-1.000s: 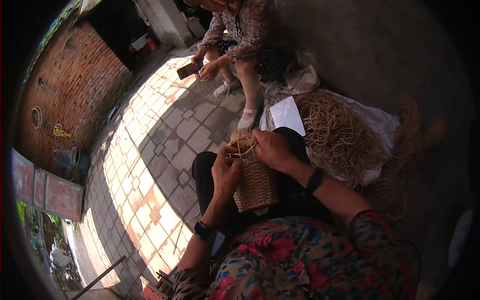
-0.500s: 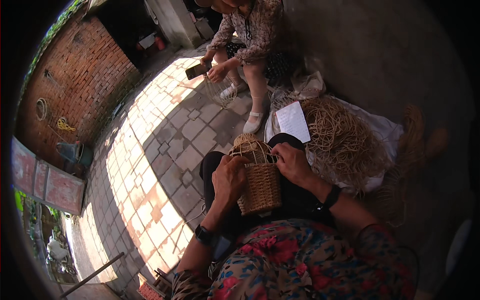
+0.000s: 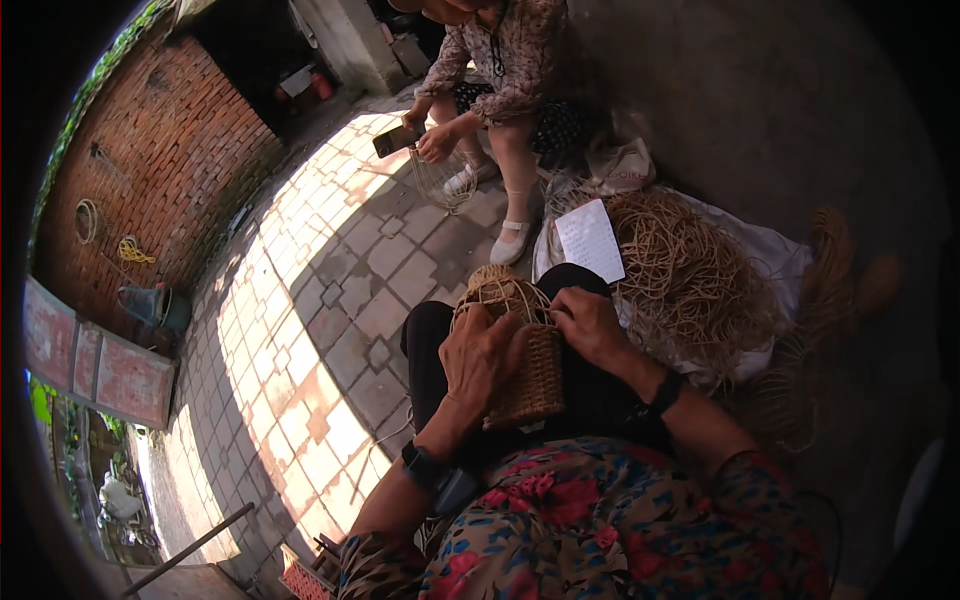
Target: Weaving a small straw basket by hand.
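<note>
A small tan woven basket (image 3: 537, 385) stands between my thighs, with loose bent strands rising above its rim. My left hand (image 3: 478, 358) lies over the basket's left side and rim, its fingers curled onto the weave. At the right of the rim, the thumb and fingers of my right hand (image 3: 590, 325) are pinched on the edge; whether a strand lies between them is hidden. Just beyond the basket, a rounded tan woven piece (image 3: 492, 278) shows behind the strands.
Coiled tan strands (image 3: 690, 275) lie on a white sheet (image 3: 788, 262) at right, with a written paper (image 3: 590, 242) beside them. Ahead, a seated person (image 3: 500, 70) holds a phone (image 3: 393, 142) and a wire-like frame (image 3: 440, 185). Paving (image 3: 350, 300) spreads left toward a brick wall (image 3: 170, 130).
My left hand has shifted right and spread across the basket's rim, covering more of its side. My right hand stays at the rim's right edge, with little movement.
</note>
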Tool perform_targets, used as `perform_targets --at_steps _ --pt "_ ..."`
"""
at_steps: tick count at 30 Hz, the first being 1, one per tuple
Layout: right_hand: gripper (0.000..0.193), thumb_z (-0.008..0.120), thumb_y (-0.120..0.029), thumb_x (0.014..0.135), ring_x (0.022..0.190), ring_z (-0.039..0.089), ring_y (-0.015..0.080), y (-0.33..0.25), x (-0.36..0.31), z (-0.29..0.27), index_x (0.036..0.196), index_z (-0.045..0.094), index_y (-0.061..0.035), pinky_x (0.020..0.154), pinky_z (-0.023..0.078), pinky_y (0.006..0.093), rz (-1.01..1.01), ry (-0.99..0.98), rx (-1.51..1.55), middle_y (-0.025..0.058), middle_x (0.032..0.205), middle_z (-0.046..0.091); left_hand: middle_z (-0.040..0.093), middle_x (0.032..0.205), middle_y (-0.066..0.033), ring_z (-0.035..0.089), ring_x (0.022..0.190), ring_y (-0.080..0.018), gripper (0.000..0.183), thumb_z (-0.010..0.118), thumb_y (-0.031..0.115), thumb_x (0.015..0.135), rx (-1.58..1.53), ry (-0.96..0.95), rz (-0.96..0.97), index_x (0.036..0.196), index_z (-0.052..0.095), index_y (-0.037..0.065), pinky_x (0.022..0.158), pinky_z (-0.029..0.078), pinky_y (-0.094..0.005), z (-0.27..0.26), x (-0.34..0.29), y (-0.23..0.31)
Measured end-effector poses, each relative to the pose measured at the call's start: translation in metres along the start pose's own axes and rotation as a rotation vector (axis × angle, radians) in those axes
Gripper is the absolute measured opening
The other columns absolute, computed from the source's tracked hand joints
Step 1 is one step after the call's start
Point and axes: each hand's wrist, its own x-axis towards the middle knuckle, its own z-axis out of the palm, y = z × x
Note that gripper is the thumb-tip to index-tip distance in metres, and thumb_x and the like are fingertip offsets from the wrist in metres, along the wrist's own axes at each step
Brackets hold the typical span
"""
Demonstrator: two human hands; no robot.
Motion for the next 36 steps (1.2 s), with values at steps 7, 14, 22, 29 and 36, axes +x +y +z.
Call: perform_targets --at_steps 7,14,22,29,36 --pt "0.010 0.066 -0.006 0.076 0.072 0.059 0.0345 0.003 -0.004 0.004 0.079 0.056 -0.0050 0.061 0.046 0.0438 -0.029 0.059 -0.024 0.0121 0.076 0.056 0.049 0.077 -0.0066 0.057 0.072 -0.0242 0.018 0.069 0.028 0.078 -0.069 -0.014 -0.062 0.093 0.066 0.018 0.058 0.045 -0.0383 0.003 -0.008 -0.003" --pt "0.009 0.065 -0.007 0.077 0.073 0.059 0.0343 0.003 -0.004 0.002 0.078 0.056 -0.0051 0.062 0.046 0.0437 -0.006 0.052 -0.036 0.0120 0.077 0.057 0.050 0.076 -0.0067 0.055 0.068 -0.0234 0.032 0.070 0.017 0.077 -0.144 0.148 -0.247 0.109 0.064 0.012 0.060 0.044 -0.0365 -0.015 -0.014 -0.015" --pt "0.009 0.066 -0.007 0.074 0.065 0.061 0.0329 0.007 -0.003 -0.004 0.079 0.059 -0.0044 0.058 0.048 0.0402 0.138 0.079 -0.237 0.0121 0.070 0.061 0.054 0.077 -0.0058 0.060 0.072 -0.0253 0.022 0.067 0.018 0.078 -0.145 0.125 -0.140 0.099 0.065 0.014 0.061 0.048 -0.0374 -0.002 -0.018 -0.021" --pt "0.010 0.065 -0.010 0.073 0.067 0.065 0.0285 0.013 0.005 -0.017 0.080 0.061 -0.0040 0.063 0.051 0.0377 0.358 -0.091 0.001 0.0124 0.076 0.066 0.065 0.077 -0.0159 0.066 0.068 -0.0331 0.026 0.059 0.008 0.079 -0.174 -0.162 -0.054 0.104 0.064 0.012 0.059 0.051 -0.0432 0.012 0.017 0.006" --pt "0.013 0.064 -0.009 0.072 0.066 0.064 0.0268 0.019 0.034 -0.008 0.084 0.061 -0.0050 0.063 0.050 0.0376 0.549 -0.258 0.494 0.0112 0.074 0.064 0.062 0.065 -0.0182 0.065 0.067 -0.0353 0.029 0.054 0.010 0.080 -0.207 -0.303 -0.206 0.106 0.065 0.016 0.064 0.050 -0.0465 0.016 0.024 0.017"
